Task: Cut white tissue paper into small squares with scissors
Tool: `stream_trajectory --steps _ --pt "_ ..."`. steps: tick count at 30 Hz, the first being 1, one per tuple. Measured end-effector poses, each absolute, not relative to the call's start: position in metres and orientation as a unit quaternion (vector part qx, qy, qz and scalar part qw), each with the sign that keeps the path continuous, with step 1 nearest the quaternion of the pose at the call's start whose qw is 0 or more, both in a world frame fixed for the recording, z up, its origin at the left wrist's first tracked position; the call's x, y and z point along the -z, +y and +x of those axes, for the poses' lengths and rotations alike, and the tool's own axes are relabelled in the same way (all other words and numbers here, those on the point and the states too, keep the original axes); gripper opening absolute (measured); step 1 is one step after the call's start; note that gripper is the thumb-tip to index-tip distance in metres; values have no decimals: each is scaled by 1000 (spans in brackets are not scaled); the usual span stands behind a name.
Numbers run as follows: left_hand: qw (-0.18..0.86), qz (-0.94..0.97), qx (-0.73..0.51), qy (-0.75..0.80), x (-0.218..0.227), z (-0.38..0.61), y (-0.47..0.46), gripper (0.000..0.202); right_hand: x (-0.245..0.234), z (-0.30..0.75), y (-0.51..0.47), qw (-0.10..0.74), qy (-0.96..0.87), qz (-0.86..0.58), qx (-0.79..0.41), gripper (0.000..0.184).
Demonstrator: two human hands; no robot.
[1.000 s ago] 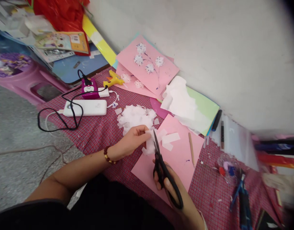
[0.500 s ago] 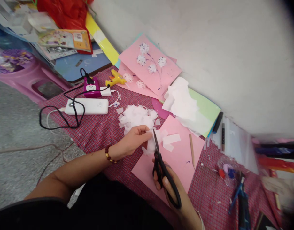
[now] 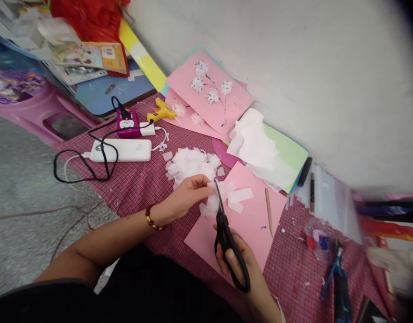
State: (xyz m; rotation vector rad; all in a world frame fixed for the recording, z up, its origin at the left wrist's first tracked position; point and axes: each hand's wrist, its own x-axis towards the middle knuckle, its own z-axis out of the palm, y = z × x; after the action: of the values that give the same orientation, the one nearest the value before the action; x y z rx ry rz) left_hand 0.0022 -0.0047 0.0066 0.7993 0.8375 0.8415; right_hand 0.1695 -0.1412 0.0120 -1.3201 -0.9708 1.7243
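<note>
My left hand [image 3: 189,195] pinches a small piece of white tissue paper [image 3: 211,202] between thumb and fingers. In my right hand [image 3: 242,260] is a pair of black-handled scissors [image 3: 223,224], its blades pointing up at the paper beside my left fingertips. The blades look nearly closed along the paper. Below them lies a pink sheet [image 3: 250,233] with loose white strips [image 3: 240,196] and a thin wooden stick [image 3: 269,211]. Just beyond my left hand sits a heap of cut white paper pieces [image 3: 193,163].
Pink cards with white puffy flowers [image 3: 209,94] lie at the back by the wall. A yellow glue gun [image 3: 161,110], a white power bank [image 3: 125,150] and black cable are left. White tissue sheets [image 3: 253,139] rest on green paper [image 3: 289,152]. Pens and clear sticks are right.
The scissors' handles have come closer together, and the blades have closed on the paper. My left hand has stayed nearly in place.
</note>
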Motion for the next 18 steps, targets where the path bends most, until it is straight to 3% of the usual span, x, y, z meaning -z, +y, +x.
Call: stream_trajectory --steps 11,18 --pt "869 319 -342 162 -23 -13 1 18 -32 170 -155 382 -398 -434 -712 52" --pt "823 386 -390 147 -36 -10 -12 27 -34 163 -170 397 -402 -401 -721 63"
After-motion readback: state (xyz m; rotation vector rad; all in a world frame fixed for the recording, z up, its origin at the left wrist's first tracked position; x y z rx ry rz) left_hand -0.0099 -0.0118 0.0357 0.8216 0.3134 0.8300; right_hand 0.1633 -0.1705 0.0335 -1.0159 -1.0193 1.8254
